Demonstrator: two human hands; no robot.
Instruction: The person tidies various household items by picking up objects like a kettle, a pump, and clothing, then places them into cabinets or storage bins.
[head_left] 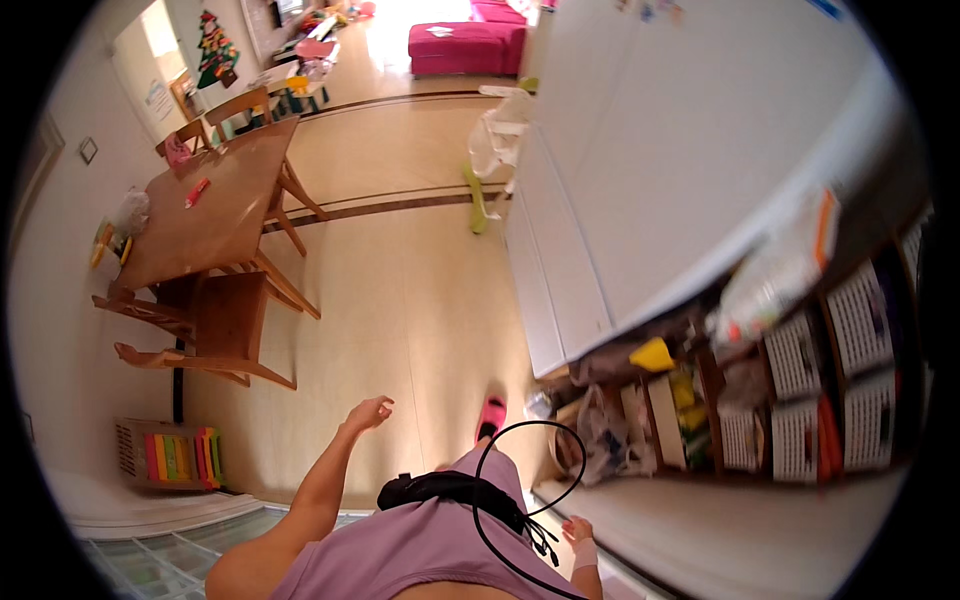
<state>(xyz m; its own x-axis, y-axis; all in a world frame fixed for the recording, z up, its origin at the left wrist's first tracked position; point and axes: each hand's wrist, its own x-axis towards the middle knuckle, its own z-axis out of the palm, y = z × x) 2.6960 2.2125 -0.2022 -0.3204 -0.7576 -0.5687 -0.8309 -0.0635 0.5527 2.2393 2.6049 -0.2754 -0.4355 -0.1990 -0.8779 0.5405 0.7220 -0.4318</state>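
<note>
My left hand [370,413] hangs out over the tiled floor, its fingers loosely curled and a little apart, with nothing in it. Low by my right side is my right hand [577,531], fingers slightly bent and apart; it seems to hold nothing. A pale band [584,552] wraps the right wrist. Around my waist sits a black pouch [440,489], and a black cable [497,432] loops up from it in front of me. One foot in a pink slipper [491,415] steps forward.
Left stand a wooden table [215,225] and wooden chairs [232,318]. A crate of colourful books [170,455] is by the left wall. At right are a tall white cabinet [640,170] and shelves with white baskets [795,440]. A white high chair [497,135] and pink sofa [465,48] stand ahead.
</note>
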